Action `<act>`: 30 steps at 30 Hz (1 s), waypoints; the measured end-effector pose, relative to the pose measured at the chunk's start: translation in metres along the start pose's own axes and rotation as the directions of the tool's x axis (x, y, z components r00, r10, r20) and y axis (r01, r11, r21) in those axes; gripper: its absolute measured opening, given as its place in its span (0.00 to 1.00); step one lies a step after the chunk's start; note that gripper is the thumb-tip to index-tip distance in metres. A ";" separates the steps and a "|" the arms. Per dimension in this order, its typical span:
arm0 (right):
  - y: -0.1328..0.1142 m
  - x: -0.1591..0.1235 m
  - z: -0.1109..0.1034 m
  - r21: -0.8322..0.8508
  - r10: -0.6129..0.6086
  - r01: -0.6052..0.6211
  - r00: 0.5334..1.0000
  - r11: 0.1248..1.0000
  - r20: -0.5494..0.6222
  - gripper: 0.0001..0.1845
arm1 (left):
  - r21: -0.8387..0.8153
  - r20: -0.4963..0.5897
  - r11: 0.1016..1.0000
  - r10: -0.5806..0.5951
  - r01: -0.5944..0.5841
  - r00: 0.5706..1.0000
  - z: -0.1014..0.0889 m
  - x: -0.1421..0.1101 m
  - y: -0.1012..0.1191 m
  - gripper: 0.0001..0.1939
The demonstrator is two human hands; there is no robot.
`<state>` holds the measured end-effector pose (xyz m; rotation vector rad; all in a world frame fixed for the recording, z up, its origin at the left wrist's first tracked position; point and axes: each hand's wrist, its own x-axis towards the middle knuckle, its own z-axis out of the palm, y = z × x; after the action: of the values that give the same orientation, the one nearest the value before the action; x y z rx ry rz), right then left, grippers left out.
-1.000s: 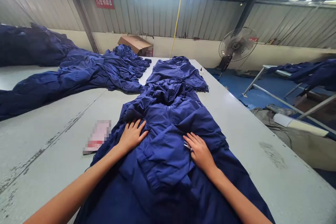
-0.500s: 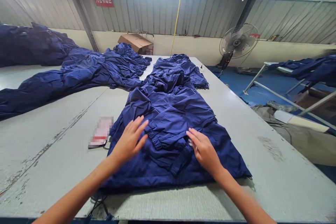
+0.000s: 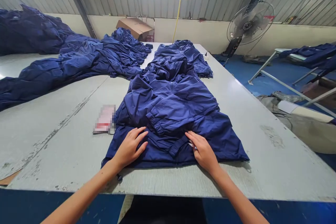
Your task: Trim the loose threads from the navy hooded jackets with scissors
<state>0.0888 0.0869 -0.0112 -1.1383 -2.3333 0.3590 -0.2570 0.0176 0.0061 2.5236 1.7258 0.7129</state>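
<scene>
The dark blue, thin woven-fabric jacket with a short front zip [image 3: 183, 108] lay front up on the pale grey, worn flat-topped table [image 3: 257, 136], its hem toward the person and near the table's front edge. Its sleeves were folded over the front, with both gathered cuffs positioned between the hands.

The left hand [image 3: 130, 147] was palm down over the lower left part of the jacket, thumb apart and fingers spread, with no grasp on the fabric. Its fingertips pointed forward, just beside the upper cuff. The right hand [image 3: 204, 149] was at the lower right part, fingers close together and slightly bent, directed forward and inward near the lower cuff. A small pale item [image 3: 193, 145] showed at its fingers; whether it was gripped could not be determined. Both forearms extended inward from the lower corners of the view.

A pink, blurred rectangular tag [image 3: 105, 117] lay left of the jacket. Another dark blue garment [image 3: 194, 57] lay beyond it, and a long heap of dark blue garments [image 3: 86, 57] occupied the far left.
</scene>
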 end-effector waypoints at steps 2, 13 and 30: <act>0.000 -0.004 0.000 0.075 0.069 -0.064 0.996 0.995 -0.055 0.30 | -0.032 -0.031 0.999 -0.028 0.027 0.999 -0.007 -0.012 0.024 0.16; 0.000 -0.006 0.004 0.115 0.143 -0.131 0.984 0.985 -0.104 0.22 | -0.500 0.389 0.837 -0.012 0.222 0.921 -0.004 -0.052 0.115 0.12; -0.005 -0.007 0.000 0.160 0.159 -0.131 0.971 0.978 -0.180 0.19 | -0.704 0.538 0.458 -0.154 0.543 0.829 -0.035 -0.030 0.110 0.12</act>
<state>0.0889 0.0786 -0.0113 -1.2180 -2.0285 0.4459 -0.1817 -0.0608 0.0537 1.4165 1.2251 0.6784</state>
